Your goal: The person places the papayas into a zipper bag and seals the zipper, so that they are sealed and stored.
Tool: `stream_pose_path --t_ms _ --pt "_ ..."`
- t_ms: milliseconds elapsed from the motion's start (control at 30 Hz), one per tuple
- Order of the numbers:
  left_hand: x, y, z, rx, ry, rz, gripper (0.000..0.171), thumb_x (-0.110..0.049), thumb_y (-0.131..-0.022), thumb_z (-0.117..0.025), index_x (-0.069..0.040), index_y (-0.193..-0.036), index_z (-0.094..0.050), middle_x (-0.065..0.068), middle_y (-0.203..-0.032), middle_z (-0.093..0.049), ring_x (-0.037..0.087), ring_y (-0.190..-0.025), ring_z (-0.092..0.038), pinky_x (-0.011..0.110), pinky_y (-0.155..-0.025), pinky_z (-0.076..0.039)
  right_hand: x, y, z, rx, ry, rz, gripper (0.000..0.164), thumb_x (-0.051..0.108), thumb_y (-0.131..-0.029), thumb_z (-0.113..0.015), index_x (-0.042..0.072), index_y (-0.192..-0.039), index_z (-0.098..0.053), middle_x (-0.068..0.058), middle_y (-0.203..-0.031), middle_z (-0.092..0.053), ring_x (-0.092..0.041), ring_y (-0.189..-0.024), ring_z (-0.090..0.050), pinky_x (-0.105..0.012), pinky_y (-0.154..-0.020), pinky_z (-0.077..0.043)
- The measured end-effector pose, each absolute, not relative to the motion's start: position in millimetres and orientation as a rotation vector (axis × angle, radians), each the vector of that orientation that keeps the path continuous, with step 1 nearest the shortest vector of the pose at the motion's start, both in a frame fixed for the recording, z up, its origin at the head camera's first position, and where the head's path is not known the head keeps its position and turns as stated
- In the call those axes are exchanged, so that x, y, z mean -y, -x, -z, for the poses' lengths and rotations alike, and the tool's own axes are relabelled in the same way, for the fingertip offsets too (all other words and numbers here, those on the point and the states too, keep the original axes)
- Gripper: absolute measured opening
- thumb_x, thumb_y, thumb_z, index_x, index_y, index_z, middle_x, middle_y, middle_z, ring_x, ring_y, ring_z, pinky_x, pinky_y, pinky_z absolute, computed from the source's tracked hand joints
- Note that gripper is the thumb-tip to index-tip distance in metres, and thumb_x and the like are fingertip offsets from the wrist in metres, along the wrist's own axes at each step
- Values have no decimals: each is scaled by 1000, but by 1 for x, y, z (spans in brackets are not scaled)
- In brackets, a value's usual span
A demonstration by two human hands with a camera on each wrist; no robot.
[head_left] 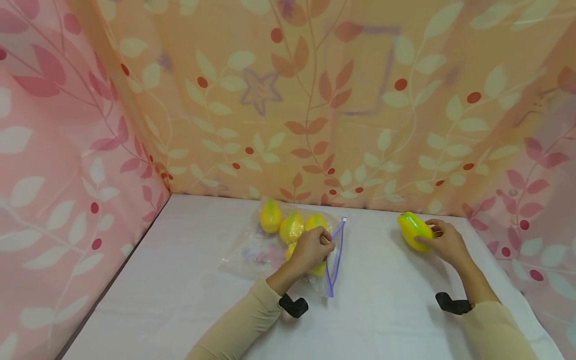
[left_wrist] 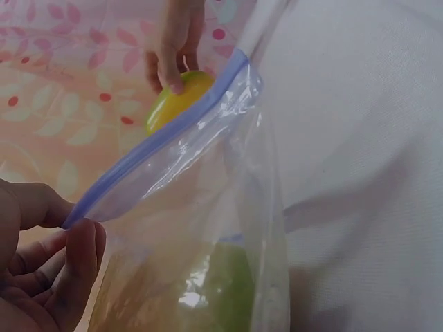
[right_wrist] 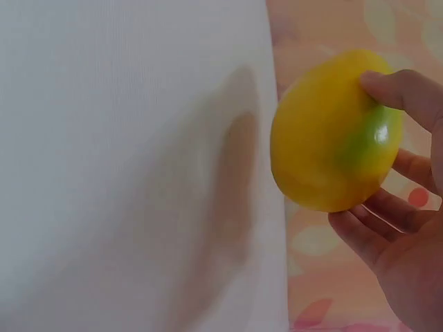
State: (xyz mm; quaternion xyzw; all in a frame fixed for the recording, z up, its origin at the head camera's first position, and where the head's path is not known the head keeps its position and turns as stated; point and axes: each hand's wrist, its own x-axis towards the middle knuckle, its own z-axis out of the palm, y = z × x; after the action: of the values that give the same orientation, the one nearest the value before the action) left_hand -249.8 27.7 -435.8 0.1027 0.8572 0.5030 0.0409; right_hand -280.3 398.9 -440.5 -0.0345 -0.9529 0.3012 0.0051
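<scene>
A clear zip bag [head_left: 238, 267] with a purple zip edge [left_wrist: 156, 138] lies on the white table, several yellow-green mangoes [head_left: 271, 218] inside it. My left hand [head_left: 309, 249] pinches the purple edge between thumb and fingers, and the bag's mouth stands partly lifted in the left wrist view. Off to the right, my right hand [head_left: 450, 245] grips another mango [right_wrist: 318, 145], yellow with a green patch, thumb on one side and fingers on the other. A shadow falls on the tabletop beside it. Part of the bag's contents is hidden behind my left hand.
White cloth covers the table [head_left: 180, 280]. Floral curtains hang behind it [head_left: 216, 115] and along the left side [head_left: 58, 175] and right side. A black band with a camera mount [head_left: 293, 306] sits at each wrist.
</scene>
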Motion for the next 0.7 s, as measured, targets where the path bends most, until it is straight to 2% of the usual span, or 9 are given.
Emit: stream_pose_path --t_ms 267,700 --pt "-27 250 436 -2619 -291 -1537 10 -16 -89 -68 -9 -92 -62 -1 -69 -62 9 -53 -56 20 -50 -48 -371 261 437 3013 -20 -1001 77 47 -85 -70 -2 -138 -44 -32 -130 -50 -45 -113 -49 -57 -92 -50" --pt "-29 248 438 -2619 -313 -1586 9 -14 -89 -68 -7 -92 -62 0 -69 -62 8 -52 -56 20 -49 -48 -336 241 435 3000 -170 -1024 66 39 -81 -76 3 -131 -53 -23 -122 -55 -36 -107 -55 -52 -89 -53"
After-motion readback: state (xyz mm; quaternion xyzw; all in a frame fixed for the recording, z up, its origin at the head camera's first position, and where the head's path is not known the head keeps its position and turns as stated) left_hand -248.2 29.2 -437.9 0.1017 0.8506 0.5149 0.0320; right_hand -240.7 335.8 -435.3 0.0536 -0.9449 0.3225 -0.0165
